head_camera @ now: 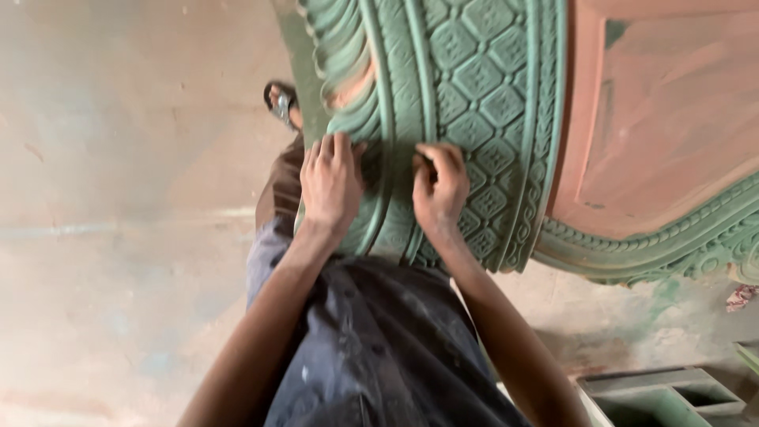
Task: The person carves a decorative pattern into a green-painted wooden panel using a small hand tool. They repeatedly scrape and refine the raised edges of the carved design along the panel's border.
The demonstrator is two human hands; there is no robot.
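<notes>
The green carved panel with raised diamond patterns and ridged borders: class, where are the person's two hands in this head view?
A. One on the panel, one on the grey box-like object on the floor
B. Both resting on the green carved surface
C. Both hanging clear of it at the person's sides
B: the left hand lies flat with fingers spread on the green carved panel, and the right hand presses curled fingers against its ridged border beside the diamond pattern.

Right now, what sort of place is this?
Probably a craft workshop: both hands, left hand and right hand, press on a large green carved panel, above a paint-smeared floor.
</notes>
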